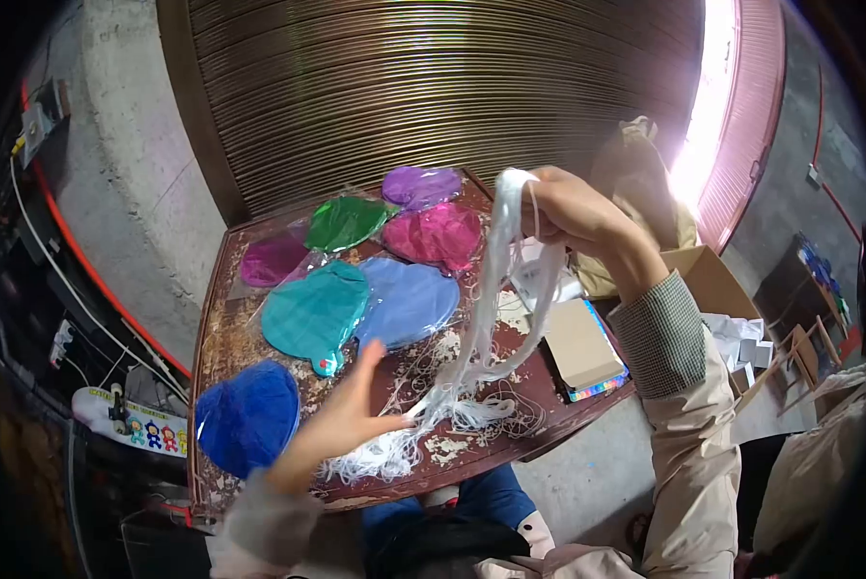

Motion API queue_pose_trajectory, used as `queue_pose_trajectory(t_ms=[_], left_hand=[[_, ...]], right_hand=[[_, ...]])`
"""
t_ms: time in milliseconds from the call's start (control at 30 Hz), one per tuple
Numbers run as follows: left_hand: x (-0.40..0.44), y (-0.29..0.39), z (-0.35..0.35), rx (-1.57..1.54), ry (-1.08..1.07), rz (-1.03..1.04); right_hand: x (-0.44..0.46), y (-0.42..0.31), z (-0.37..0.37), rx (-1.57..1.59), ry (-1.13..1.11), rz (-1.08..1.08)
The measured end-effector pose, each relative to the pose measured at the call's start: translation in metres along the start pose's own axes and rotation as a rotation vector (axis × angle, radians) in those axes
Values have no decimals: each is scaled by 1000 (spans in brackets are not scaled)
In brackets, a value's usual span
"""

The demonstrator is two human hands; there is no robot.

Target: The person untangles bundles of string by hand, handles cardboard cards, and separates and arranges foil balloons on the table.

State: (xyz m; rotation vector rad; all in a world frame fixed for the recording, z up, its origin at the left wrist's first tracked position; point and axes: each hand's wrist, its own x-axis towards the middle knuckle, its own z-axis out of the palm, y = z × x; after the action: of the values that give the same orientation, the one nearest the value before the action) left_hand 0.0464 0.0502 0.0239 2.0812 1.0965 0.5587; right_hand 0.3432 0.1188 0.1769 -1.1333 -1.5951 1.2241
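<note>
Glossy, crinkled packets [312, 309] crowd the bench [219, 362] left of the string [495, 265]; a boxy pad [579, 347] sits just right of it, a carton [679, 261] farther right. The string, white and limp, hangs looped from the right hand's [577, 212] clamped fingers into a tangle on chipped paint. The left hand [341, 425], fingers spread apart, is beside that tangle; I can't tell whether they touch.

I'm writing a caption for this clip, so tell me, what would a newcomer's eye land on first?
Probably the long white skein, hanging in a loop from the raised right hand, with the open left hand low beside the loose strands on the tabletop. Next, the bright flat pieces, such as the teal one and the dark blue one, spread across the left and far parts of the worn table.
</note>
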Motion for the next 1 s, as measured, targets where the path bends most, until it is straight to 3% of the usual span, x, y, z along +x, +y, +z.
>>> queue_pose_trajectory(t_ms=[133, 200, 267, 300, 367, 467, 533, 600, 667, 900, 1000], left_hand=[[36, 4, 46, 12, -18, 56], [32, 4, 39, -9, -129, -209], [21, -16, 33, -428, 84, -256], [15, -22, 24, -426, 82, -265], [-1, -31, 0, -759, 133, -310], [-25, -41, -36, -994, -131, -411], [-45, -59, -47, -951, -334, -433], [-54, -71, -50, -828, -332, -460], [-59, -81, -48, -584, -325, -495], [-55, -80, -41, -325, -384, -596], [-47, -79, -44, -124, -385, -568]], right_hand=[[-4, -26, 4, 8, 10, -88], [-3, -29, -3, 26, 66, -162], [0, -21, -9, 45, 94, -136], [4, -15, -11, 58, 110, -119], [14, -3, -12, 83, 137, -92], [27, 39, -9, -75, 87, 29], [26, 69, 4, -261, 81, 169], [24, 99, 18, -631, 92, 277], [37, 159, 15, -755, -83, 336], [26, 199, 24, -637, -284, 458], [28, 217, 24, -748, -269, 220]])
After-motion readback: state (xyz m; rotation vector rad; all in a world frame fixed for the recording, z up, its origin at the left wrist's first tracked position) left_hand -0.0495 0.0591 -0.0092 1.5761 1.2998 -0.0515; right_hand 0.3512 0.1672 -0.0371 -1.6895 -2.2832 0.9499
